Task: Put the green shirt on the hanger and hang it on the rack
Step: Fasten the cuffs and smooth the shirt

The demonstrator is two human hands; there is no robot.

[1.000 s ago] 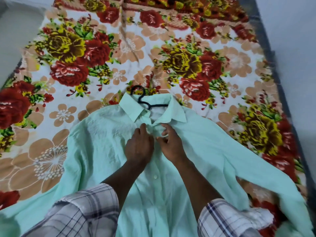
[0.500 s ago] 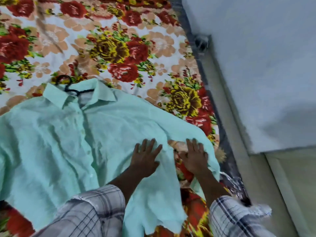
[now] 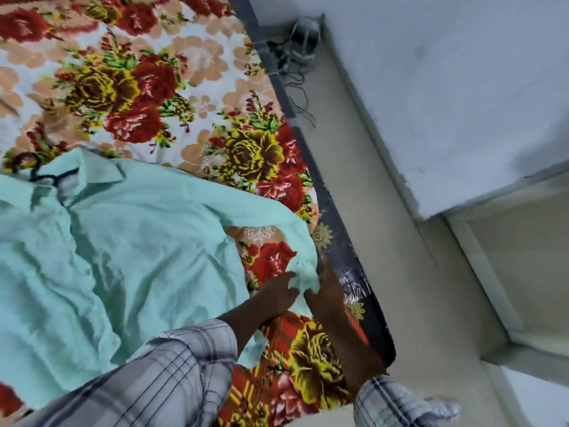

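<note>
Floral bedsheet fills most of the view, with a bare floor and a pale wall to its right. On the sheet the green shirt lies flat and face up. The black hanger sits inside its collar, and only the hook and neck show. No rack is in view.

Both hands are at the cuff of the sleeve nearest the edge of the bed. The left hand and right hand each seem to pinch the bunched cloth from opposite sides, though blur hides the exact finger placement.

The main risk, as I judge it, comes from pulling at this cuff. A tug toward the edge could drag the whole shirt sideways and slide a shoulder off the hanger arm, which is hidden under the cloth. The thin fabric looks slippery and would shift easily. If released here, the sleeve could fall over the edge and pull more cloth after it. When the shirt is lifted, the hook might catch on the sheet. Loose cables on the floor could trip a walk to the rack.
</note>
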